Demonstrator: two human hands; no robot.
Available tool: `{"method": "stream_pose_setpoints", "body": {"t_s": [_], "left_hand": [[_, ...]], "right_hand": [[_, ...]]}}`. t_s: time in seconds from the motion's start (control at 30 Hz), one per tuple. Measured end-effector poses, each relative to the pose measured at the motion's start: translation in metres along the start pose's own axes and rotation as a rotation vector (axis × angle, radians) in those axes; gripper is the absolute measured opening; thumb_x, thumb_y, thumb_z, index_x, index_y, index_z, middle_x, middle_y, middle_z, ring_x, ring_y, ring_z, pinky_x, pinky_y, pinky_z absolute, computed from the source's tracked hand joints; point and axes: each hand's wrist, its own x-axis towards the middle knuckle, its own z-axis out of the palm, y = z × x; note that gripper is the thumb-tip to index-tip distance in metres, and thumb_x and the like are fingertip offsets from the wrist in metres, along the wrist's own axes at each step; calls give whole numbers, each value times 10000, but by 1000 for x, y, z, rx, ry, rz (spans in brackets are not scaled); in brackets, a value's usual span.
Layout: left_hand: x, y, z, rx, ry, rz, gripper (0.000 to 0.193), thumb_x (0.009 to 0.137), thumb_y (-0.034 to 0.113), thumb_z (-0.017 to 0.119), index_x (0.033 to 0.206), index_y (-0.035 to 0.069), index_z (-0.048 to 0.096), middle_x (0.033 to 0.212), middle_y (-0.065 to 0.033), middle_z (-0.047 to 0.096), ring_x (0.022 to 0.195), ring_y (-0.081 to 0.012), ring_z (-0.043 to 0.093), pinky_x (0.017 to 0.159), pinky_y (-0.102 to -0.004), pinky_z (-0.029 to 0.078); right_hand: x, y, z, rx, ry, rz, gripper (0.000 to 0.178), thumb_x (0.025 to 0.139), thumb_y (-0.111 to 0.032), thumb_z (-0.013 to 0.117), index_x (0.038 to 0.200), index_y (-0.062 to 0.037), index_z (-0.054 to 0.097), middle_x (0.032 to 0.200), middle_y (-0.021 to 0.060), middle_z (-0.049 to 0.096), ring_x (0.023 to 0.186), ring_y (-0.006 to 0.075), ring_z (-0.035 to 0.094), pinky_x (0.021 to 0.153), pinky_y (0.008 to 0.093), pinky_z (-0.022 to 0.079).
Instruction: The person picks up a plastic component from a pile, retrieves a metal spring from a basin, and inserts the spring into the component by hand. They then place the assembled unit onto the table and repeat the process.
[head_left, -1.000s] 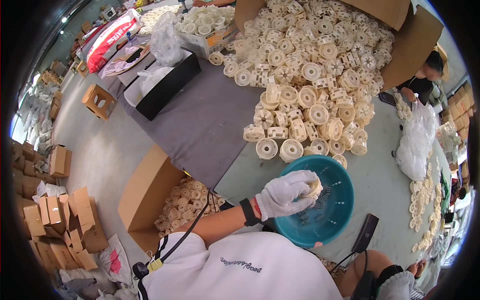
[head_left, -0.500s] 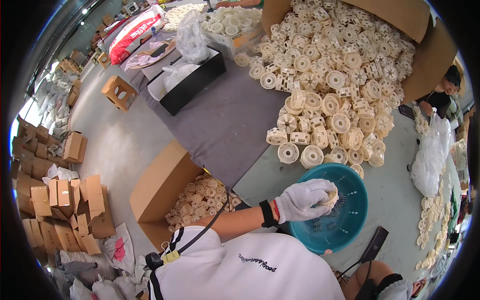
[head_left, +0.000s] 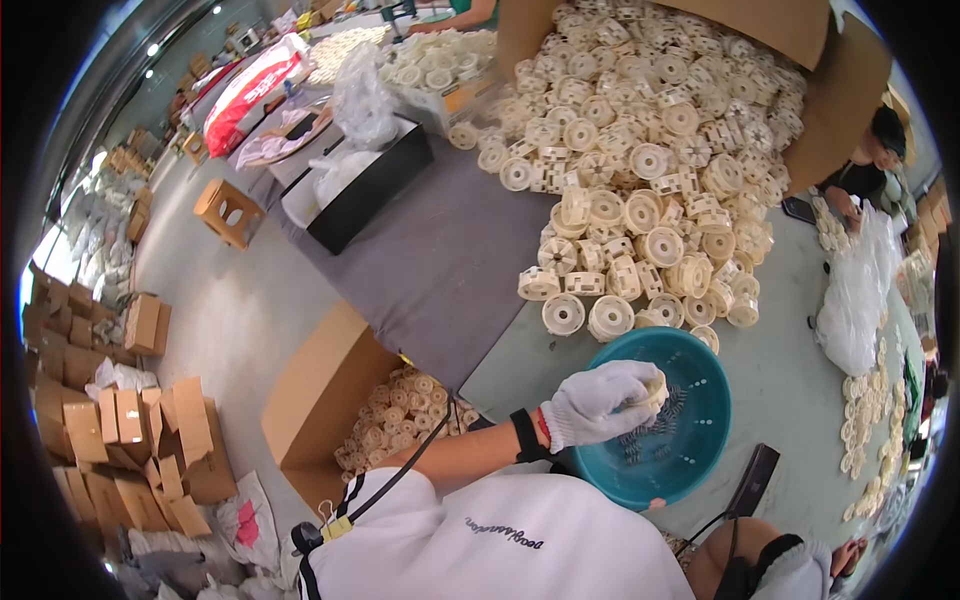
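Note:
My left hand (head_left: pixel 597 403), in a white knit glove, is closed around a cream plastic wheel-shaped part (head_left: pixel 655 392). It is held above the left side of a teal plastic basin (head_left: pixel 712 440). Small grey coil springs (head_left: pixel 655 425) lie in the bottom of that basin. At the lower right edge is my right hand (head_left: pixel 815 568), also gloved, with bare fingertips showing past the glove. Its fingers look curled together; whatever they hold, if anything, is too small to make out.
A large heap of cream plastic parts (head_left: pixel 650 160) spills from a tipped carton beyond the basin. Another carton (head_left: pixel 320 385) of parts stands at my left. A black oblong device (head_left: pixel 753 480) with a cable lies right of the basin. Across the table sits another person (head_left: pixel 868 170).
The view has shifted slightly. My left hand keeps the cream part over the basin, turned a little. My right hand has moved slightly up and right at the lower edge.

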Motion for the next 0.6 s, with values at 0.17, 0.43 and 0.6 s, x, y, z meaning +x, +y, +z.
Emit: {"method": "stream_pose_setpoints", "body": {"t_s": [0.17,0.43,0.6], "left_hand": [[18,-31,-9,-1276,-196,-136,387,1056,375,456,1128,33,624,1319,-142,593,1163,-210,606,919,-370,538],[28,2,15,-1318,-120,-718,471,1003,395,598,1342,83,501,1248,-68,617,1129,-183,636,915,-397,583],[34,27,17,-999,82,-767,416,910,60,710,1262,7,494,1077,-76,643,889,-136,669,795,-299,605]], "right_hand": [[-31,-13,10,72,97,-3,480,980,-319,539,1343,-6,546,1238,160,627,997,277,657,807,372,547],[37,50,52,-1083,282,389,551,881,-115,672,1388,22,507,1268,207,600,1181,308,605,1013,369,470],[23,47,54,-693,471,348,487,889,-30,625,1362,30,524,1224,166,628,1148,242,621,978,324,486]]}}
